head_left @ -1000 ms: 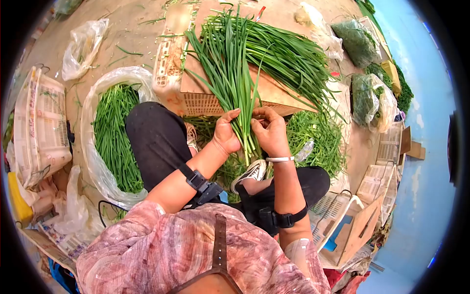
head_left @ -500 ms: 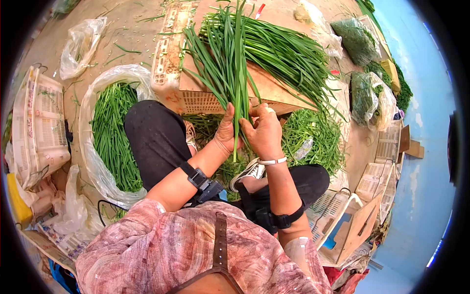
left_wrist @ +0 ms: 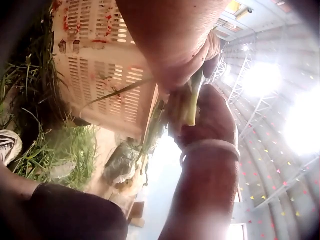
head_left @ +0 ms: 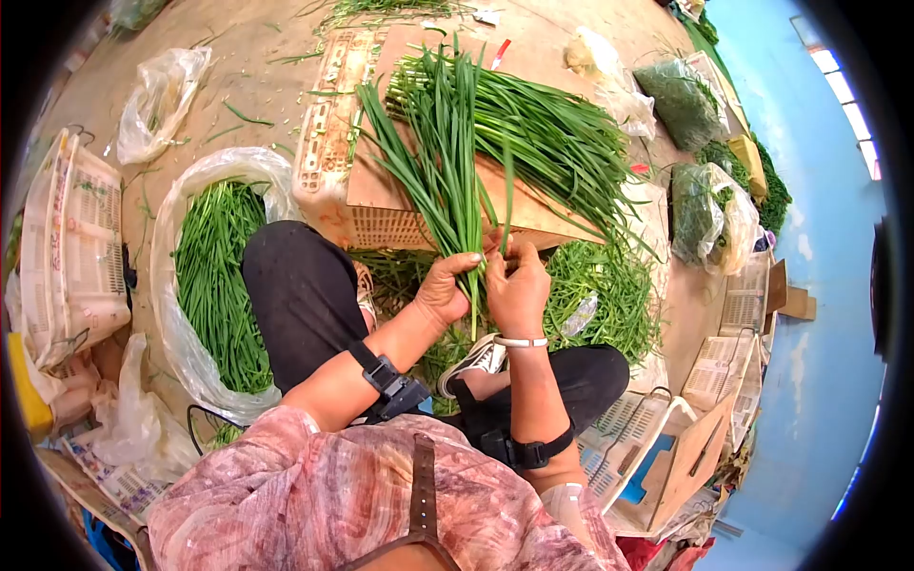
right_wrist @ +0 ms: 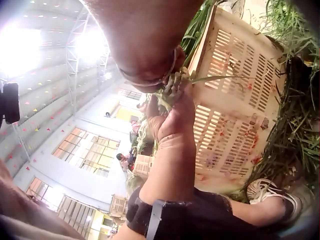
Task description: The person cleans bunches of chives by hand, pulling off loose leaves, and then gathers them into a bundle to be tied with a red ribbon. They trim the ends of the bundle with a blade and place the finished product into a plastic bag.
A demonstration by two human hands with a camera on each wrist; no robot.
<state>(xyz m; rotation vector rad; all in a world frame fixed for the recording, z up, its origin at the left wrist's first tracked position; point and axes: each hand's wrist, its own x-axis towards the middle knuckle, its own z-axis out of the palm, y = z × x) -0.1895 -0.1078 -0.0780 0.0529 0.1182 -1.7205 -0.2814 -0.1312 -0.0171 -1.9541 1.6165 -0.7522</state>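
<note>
The left hand (head_left: 446, 288) grips a bunch of long green stalks (head_left: 443, 171) near their pale lower ends, thumb across the front. Against its right side is the right hand (head_left: 519, 290), with thumb and fingertips pinching a single green blade (head_left: 508, 190) that stands apart from the bunch. The bunch's leaves lean on a board-topped crate (head_left: 381, 190), beside a larger pile of stalks (head_left: 552, 133). In the left wrist view a pale stalk end (left_wrist: 192, 111) shows between the hands; in the right wrist view the fingers partly hide the stalks.
A plastic-lined bag of green stalks (head_left: 221, 285) stands left of the knee. Loose trimmings (head_left: 609, 285) lie on the floor right of the crate. Filled plastic bags (head_left: 681, 105) and more crates (head_left: 719, 371) line the right side; another crate (head_left: 81, 247) is at far left.
The bunch was fanned, then a broad leaf stood in front of it; now a thin blade is off to the right in the right hand. The camera view has tilted slightly upward.
</note>
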